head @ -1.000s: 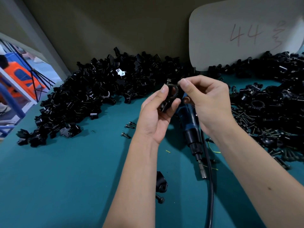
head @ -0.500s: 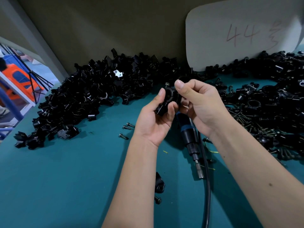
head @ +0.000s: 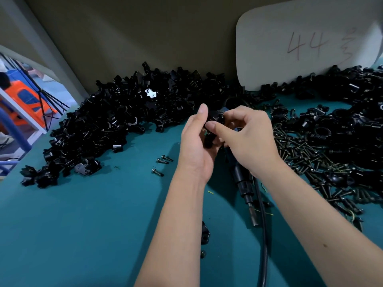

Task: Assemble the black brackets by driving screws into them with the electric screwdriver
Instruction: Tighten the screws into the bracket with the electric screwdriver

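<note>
A black bracket [head: 213, 129] is pinched between the left hand [head: 196, 146] and right hand [head: 246, 139] at frame centre, above the desk [head: 83, 224]; a screw is probably being seated. The electric screwdriver [head: 244, 183] is tucked under the right palm and must be swung up next. Since the earlier frame, the hands have been closed tighter together.

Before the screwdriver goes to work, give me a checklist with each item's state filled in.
1. Bracket gripped by left hand: ok.
2. Right hand free to drive: not ok, it pinches at the bracket.
3. Electric screwdriver positioned on a screw: not ok, its bit points away from the bracket.
4. Screw seated in bracket: cannot tell, fingers hide it.
5. Spare screws on the table: ok.
</note>
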Demonstrator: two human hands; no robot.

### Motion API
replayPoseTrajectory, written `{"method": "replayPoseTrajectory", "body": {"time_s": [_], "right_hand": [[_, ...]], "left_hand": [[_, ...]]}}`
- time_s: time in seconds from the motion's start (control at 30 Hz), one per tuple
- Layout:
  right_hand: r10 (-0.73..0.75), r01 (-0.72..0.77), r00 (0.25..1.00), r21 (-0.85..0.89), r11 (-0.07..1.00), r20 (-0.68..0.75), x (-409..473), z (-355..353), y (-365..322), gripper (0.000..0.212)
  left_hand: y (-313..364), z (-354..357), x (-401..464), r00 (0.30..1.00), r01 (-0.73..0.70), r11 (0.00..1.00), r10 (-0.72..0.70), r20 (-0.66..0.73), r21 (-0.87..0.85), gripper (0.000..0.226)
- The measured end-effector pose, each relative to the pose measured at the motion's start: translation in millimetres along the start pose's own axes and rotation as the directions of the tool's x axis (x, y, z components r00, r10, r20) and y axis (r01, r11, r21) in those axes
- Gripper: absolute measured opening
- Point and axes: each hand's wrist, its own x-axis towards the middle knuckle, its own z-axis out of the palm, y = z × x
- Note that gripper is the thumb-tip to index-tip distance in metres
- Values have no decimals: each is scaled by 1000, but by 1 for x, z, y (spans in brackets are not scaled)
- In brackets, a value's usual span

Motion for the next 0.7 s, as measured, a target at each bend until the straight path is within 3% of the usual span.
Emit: {"method": "replayPoseTrajectory", "body": {"time_s": [0.17, 0.23, 0.33, 0.43, 0.5, 0.57, 0.63, 0.7], "right_hand": [[-183, 172, 982, -179, 969, -46, -7, 8, -5, 16], [-202, 189, 978, -209, 959, -45, -8, 9, -7, 19], [-209, 215, 976, -200, 956, 54, -8, 7, -11, 18], [-188, 187, 982, -179, 966, 14, -9, 5, -9, 28], [-180, 138, 982, -453, 881, -50, -8, 3, -4, 34], [-46, 24, 999, -714, 700, -12, -8, 2, 1, 50], [123, -38, 992, -826, 563, 38, -8, 2, 3, 67], [170, -54, 985, -853, 518, 41, -5, 1, 5, 70]], "left_hand": [[-5, 1, 0, 997, 37, 970, -19, -76, 242, 72], [-3, -1, 2, 997, 39, 967, -23, -67, 251, 68], [2, -3, 2, 997, 40, 981, -25, -76, 192, 37], [5, -7, 3, 996, 84, 994, -81, -41, 76, 36], [6, -10, 6, 988, 141, 989, -143, -55, -32, 31], [9, -14, 7, 981, 182, 975, -189, -42, -125, 30], [11, -17, 7, 975, 217, 958, -223, -11, -186, 30], [13, -18, 7, 967, 249, 948, -253, 7, -198, 30]]}}
